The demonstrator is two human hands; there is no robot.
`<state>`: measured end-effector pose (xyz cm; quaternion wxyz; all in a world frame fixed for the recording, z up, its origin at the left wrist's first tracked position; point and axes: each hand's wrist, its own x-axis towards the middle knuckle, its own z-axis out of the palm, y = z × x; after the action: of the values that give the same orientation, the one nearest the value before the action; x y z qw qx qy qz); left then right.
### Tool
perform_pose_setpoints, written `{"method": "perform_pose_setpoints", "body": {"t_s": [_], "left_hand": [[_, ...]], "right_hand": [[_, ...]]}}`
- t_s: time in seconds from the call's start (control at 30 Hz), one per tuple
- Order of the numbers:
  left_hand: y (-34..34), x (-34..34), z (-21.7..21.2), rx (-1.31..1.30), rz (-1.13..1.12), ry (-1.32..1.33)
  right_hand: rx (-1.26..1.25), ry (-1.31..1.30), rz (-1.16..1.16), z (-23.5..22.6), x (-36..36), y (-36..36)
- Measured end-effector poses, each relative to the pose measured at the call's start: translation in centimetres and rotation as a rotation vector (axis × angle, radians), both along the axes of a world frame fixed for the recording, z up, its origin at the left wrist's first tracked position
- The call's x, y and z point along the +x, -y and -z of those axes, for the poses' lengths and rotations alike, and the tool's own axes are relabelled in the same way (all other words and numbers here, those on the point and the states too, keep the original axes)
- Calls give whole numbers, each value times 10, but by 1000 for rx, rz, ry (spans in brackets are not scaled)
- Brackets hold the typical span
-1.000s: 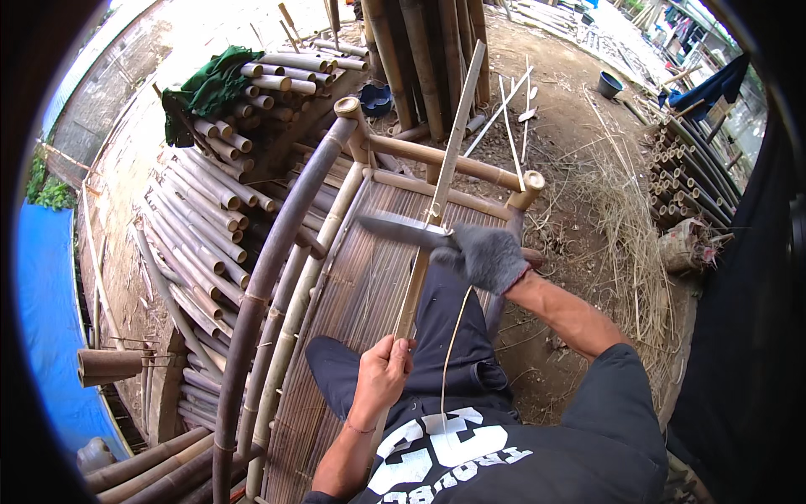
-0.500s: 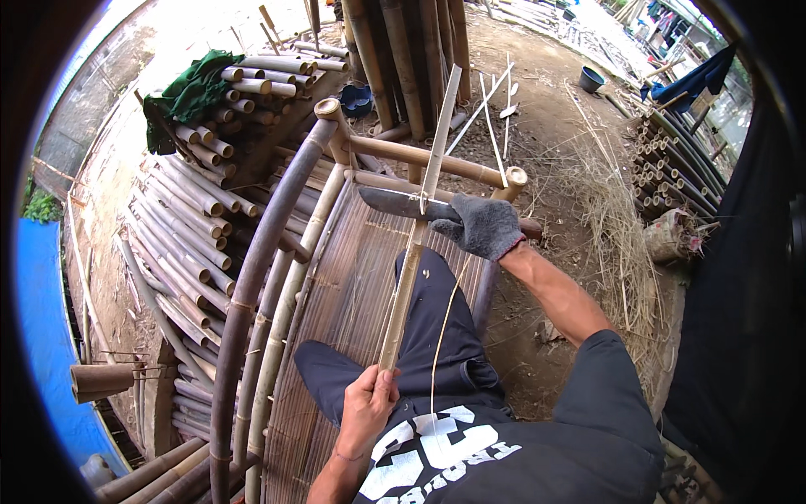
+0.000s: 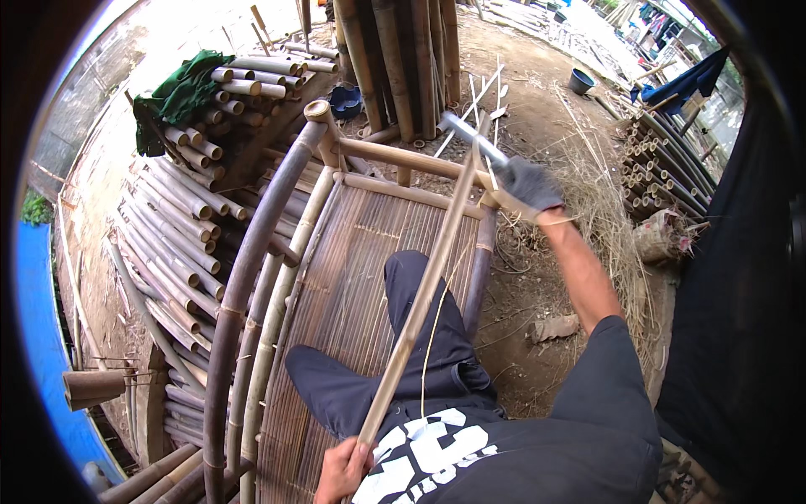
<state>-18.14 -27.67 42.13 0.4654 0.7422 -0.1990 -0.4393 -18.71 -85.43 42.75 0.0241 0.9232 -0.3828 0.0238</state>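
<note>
A long split bamboo strip [image 3: 416,315] slants from my lap up over the end of the bamboo bench [image 3: 361,252]. My bare left hand [image 3: 342,469] is closed round its near end, close to my waist. My right hand [image 3: 529,185], in a grey glove, grips a large knife [image 3: 483,143]; its handle is hidden in the glove. The blade is smeared by motion and points up and left, crossing near the strip's far end. I cannot tell whether blade and strip touch. A thin pale sliver [image 3: 435,336] hangs over my right thigh.
Stacked bamboo poles [image 3: 180,227] lie left of the bench, with a green cloth [image 3: 180,97] on top. Upright poles [image 3: 395,67] stand beyond it. Shavings [image 3: 604,227] cover the ground at right, near another pole stack [image 3: 663,176]. A dark bucket [image 3: 580,81] stands farther back.
My left hand has drawn back toward my body, bringing the strip with it. The right hand has moved right and slightly farther away, and the knife has swung from level to pointing up-left.
</note>
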Motion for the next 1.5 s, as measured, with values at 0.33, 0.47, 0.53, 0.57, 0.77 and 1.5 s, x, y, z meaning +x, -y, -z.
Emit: {"method": "perform_pose_setpoints", "body": {"t_s": [0.33, 0.47, 0.53, 0.57, 0.77, 1.5], "left_hand": [[-28, -3, 16, 24, -141, -199], [99, 46, 19, -79, -150, -165], [143, 59, 11, -157, -142, -195], [154, 58, 8, -178, -140, -208], [150, 39, 8, -226, -117, -151], [-46, 4, 16, 0, -42, -137]], "right_hand": [[211, 196, 361, -69, -42, 71], [201, 520, -307, -27, -5, -73], [-63, 392, -573, 1, 0, -122], [13, 410, -603, 9, -2, -142], [105, 490, -250, 8, 3, -104], [544, 852, 463, -55, -84, 101]]}}
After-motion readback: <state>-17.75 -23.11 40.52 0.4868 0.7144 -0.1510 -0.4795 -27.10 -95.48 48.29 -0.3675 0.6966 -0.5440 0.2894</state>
